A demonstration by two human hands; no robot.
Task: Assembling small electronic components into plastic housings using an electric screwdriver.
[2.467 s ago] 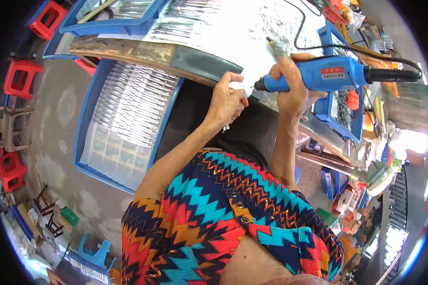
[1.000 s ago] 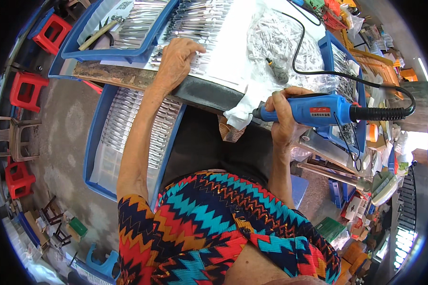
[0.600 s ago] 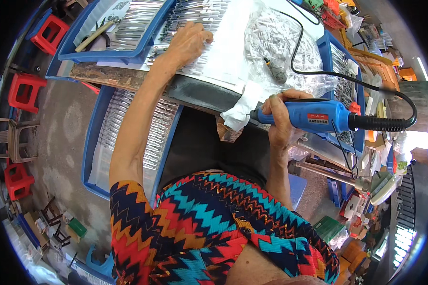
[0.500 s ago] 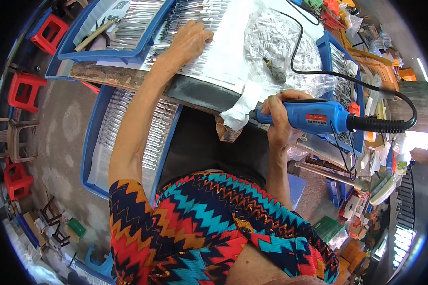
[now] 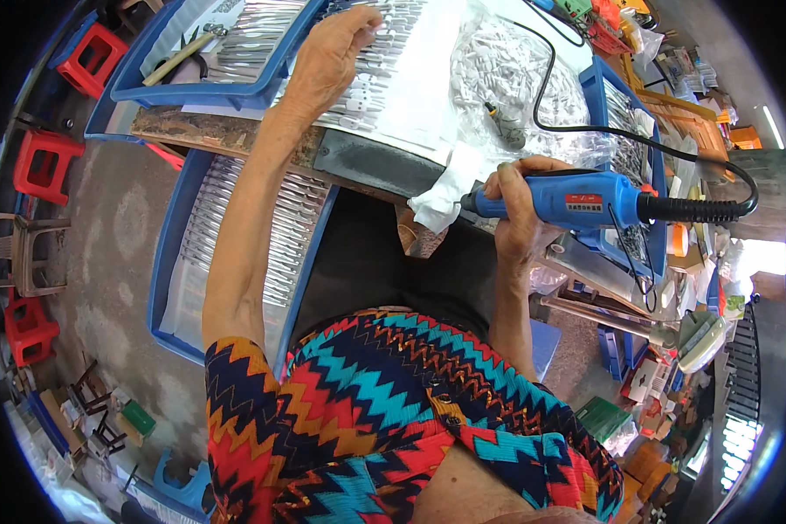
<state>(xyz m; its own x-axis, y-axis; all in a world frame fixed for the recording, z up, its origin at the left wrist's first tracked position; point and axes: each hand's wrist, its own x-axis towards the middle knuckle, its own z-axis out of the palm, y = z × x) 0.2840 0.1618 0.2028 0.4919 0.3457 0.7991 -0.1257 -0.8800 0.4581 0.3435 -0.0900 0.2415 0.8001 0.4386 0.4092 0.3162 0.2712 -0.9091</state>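
Note:
My left hand reaches over rows of slim, shiny metal pieces laid across the white table top. Its fingers are curled and pressed together; whether a small part is between them is hidden. My right hand is wrapped round a blue corded electric screwdriver, held sideways with its nose pointing left. At that nose, a crumpled white cloth hangs over the table's front edge, close to the tip.
A blue tray at the far left holds metal pieces and a hammer. Clear plastic bags of small white parts lie right of centre. Below the table stands another blue tray. The black cord loops across the right.
My left hand has moved farther away and slightly left over the metal rows, uncovering some nearer pieces. My right hand and the electric screwdriver have barely shifted.

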